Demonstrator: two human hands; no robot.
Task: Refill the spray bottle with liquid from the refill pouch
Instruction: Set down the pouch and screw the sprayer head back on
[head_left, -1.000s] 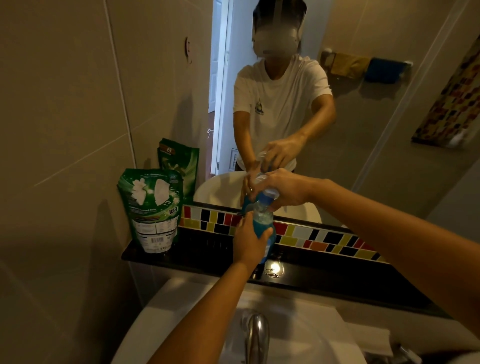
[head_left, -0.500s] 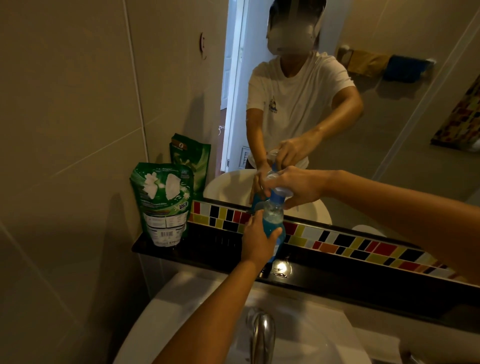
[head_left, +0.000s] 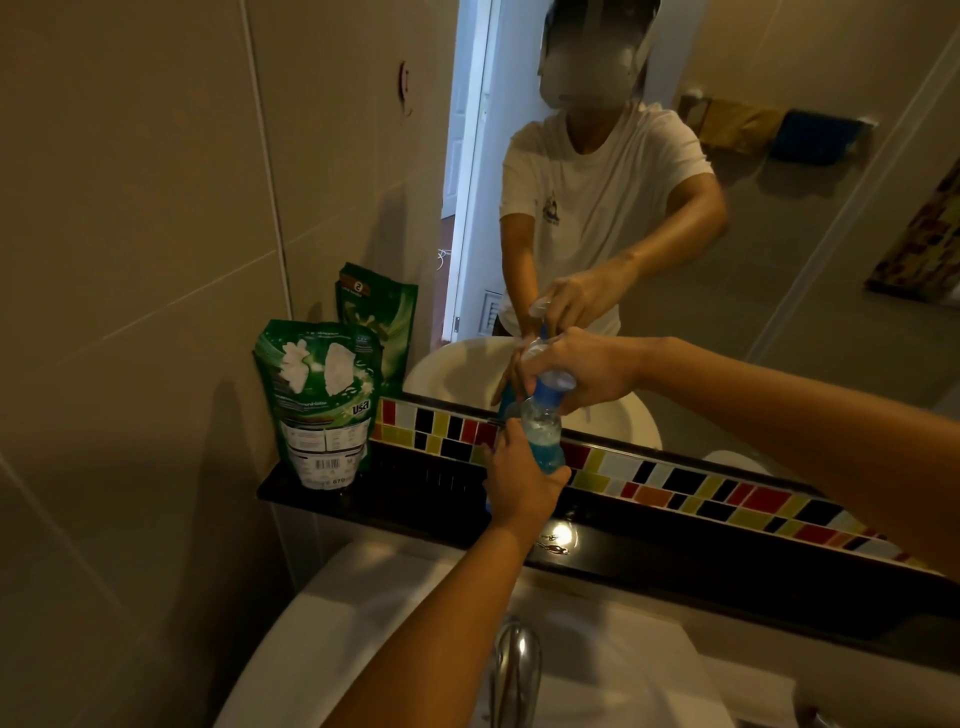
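Barely shifted — both hands' fingers grip spray bottle (head_left: 543, 439), left hand (head_left: 519, 480) low, right hand (head_left: 582, 371) atop.

Dim warm light, shelf (head_left: 675, 561) glare, wide-angle edge distortion.

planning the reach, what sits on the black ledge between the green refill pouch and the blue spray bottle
Nothing: in the head view the black ledge is bare between the green refill pouch and the blue spray bottle.

I see the spray bottle (head_left: 543, 441) upright above the shelf, clear with blue liquid inside, maybe half full. Green refill pouch (head_left: 323, 405) stands upright, well left.
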